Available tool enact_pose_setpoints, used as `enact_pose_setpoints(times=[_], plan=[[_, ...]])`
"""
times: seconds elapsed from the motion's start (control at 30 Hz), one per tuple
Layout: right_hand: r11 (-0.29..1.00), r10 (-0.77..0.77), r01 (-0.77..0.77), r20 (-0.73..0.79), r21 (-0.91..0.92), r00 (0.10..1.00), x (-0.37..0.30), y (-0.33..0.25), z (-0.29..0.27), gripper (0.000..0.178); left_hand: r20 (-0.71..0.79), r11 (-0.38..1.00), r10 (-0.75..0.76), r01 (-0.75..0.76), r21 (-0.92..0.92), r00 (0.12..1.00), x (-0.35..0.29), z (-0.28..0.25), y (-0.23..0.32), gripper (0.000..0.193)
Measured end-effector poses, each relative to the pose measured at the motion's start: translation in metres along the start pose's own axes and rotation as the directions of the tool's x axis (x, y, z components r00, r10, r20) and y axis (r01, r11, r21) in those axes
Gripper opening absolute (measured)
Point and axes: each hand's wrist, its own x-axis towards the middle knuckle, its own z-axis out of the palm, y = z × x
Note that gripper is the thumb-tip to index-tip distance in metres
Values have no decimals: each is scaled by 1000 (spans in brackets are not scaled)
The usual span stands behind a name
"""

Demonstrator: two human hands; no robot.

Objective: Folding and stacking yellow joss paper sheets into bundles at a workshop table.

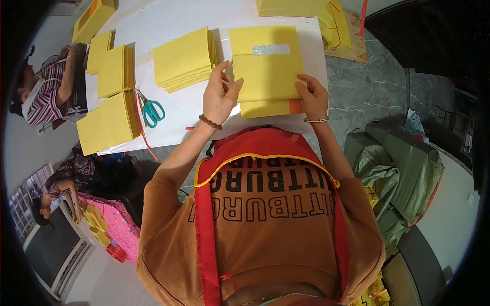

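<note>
A yellow paper sheet [268, 71] lies over other yellow paper at the table's near edge, with a silver strip [271, 49] showing above it and an orange patch [295, 106] at its lower right. My right hand [313, 98] pinches the sheet's right edge between thumb and fingers. At the left edge is my left hand [219, 96], its thumb by the paper and its fingers apart, holding nothing. Just beyond that hand a fanned stack of yellow paper [184, 57] rests on the table.
Teal-handled scissors [152, 112] and a red strip [140, 122] lie beside more yellow stacks [109, 120] on the white table [168, 112]. Yellow bundles [291, 7] stand at the far side. Two other people sit to the left. Green wrapped bundles [403, 158] are on the right.
</note>
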Motion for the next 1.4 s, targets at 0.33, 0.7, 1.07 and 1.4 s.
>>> enact_pose_setpoints(times=[0.33, 0.7, 1.07, 1.4], plan=[[999, 33, -33, 12, 9, 999, -4, -9, 2, 24, 277, 567, 641, -685, 458, 716, 5, 52, 12, 38], [300, -353, 589, 486, -750, 799, -51, -23, 0, 49, 419, 587, 525, -672, 452, 741, 3, 55, 0, 43], [968, -151, 206, 319, -145, 935, -31, -5, -26, 43, 562, 282, 530, -757, 589, 635, 6, 59, 3, 47], [963, 26, 0, -91, 269, 995, -9, -8, -41, 32, 464, 427, 527, -694, 580, 712, 16, 23, 53, 52]])
